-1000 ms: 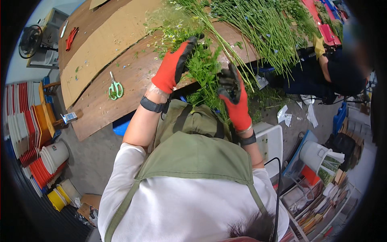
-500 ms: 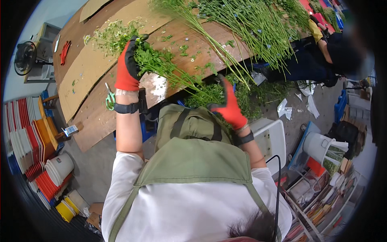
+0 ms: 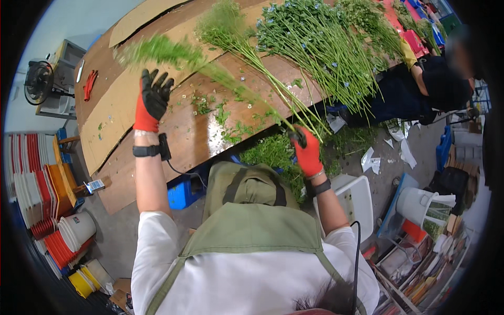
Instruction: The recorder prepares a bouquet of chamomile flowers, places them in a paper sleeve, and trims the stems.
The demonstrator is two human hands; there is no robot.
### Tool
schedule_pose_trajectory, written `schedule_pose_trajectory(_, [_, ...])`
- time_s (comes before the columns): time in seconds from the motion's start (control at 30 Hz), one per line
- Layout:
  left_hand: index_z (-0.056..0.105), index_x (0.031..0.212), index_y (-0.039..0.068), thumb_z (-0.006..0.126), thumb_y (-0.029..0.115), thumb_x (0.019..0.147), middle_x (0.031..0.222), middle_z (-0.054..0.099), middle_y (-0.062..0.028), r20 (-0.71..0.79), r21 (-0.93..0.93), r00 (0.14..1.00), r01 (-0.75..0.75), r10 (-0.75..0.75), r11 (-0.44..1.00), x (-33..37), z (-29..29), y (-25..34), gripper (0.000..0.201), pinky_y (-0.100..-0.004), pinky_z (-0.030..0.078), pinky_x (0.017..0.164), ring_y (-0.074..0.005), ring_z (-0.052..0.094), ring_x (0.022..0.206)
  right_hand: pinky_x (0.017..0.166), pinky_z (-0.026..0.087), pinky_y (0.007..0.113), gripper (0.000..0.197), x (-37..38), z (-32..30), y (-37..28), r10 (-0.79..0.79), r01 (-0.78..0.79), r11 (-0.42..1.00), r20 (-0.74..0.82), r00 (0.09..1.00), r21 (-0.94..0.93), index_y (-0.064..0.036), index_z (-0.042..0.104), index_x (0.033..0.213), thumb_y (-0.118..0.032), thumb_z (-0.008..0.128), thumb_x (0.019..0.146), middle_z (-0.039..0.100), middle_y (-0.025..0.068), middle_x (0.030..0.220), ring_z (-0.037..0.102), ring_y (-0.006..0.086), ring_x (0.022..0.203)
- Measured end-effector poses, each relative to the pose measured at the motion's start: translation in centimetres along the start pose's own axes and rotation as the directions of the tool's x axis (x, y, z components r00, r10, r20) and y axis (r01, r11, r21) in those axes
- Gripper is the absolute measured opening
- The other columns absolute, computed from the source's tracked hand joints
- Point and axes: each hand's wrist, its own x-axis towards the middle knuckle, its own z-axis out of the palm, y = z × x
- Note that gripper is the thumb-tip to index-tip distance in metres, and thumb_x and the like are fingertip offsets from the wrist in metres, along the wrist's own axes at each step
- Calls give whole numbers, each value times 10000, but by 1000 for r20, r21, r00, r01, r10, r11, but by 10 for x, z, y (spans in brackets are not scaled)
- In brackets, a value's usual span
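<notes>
My right hand (image 3: 305,152), in a red and black glove, is closed around the stem ends of a bunch of green flower stems (image 3: 226,79) near the table's edge. The bunch slants up and to the left across the table, its leafy top blurred by motion. My left hand (image 3: 153,97), gloved the same way, is empty with fingers spread, just below the bunch's leafy end. Cut leaves and small white flower heads (image 3: 202,102) lie scattered on the brown table (image 3: 178,126). Beside the held bunch lies a thinner bundle of long stems (image 3: 257,63).
A large pile of blue-flowered stems (image 3: 325,58) covers the table's right part. Cardboard sheets (image 3: 113,115) lie at left, near red gloves (image 3: 90,85). Below the edge are a heap of greenery (image 3: 270,152) and a white plastic bin (image 3: 359,199). A co-worker (image 3: 446,79) stands at right.
My left hand has let go of the leafy stems and opened. My right hand, earlier open and empty, now grips a bunch by its stem ends. The bunch has swung up and left.
</notes>
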Motion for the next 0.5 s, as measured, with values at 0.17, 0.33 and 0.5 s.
schedule_pose_trajectory(0.17, [475,1477,66,567,479,1040,1393,575,-144,-96,37,971,222,-218,974,-40,-9,-78,608,-374,527,960,-275,634,1100,811,525,449,451,116,-10,38,-183,120,920,-137,974,-373,-116,659,1289,-242,763,869,687,173,1122,669,349,952])
schedule_pose_trajectory(0.33, [525,1427,94,625,393,1011,1379,562,-153,-284,114,909,347,-304,931,-108,-37,-162,522,-422,541,928,-308,645,1063,871,494,517,699,177,10,70,-181,150,597,51,982,-788,-86,536,1425,-396,771,845,642,151,1205,624,354,1090])
schedule_pose_trajectory(0.5, [608,1341,126,663,334,996,1228,652,-99,-377,212,859,444,-347,871,-141,-23,-176,407,-360,560,798,-251,681,943,779,538,483,602,201,31,107,76,57,566,121,990,-823,-55,564,1265,-434,757,839,682,129,1017,690,329,948])
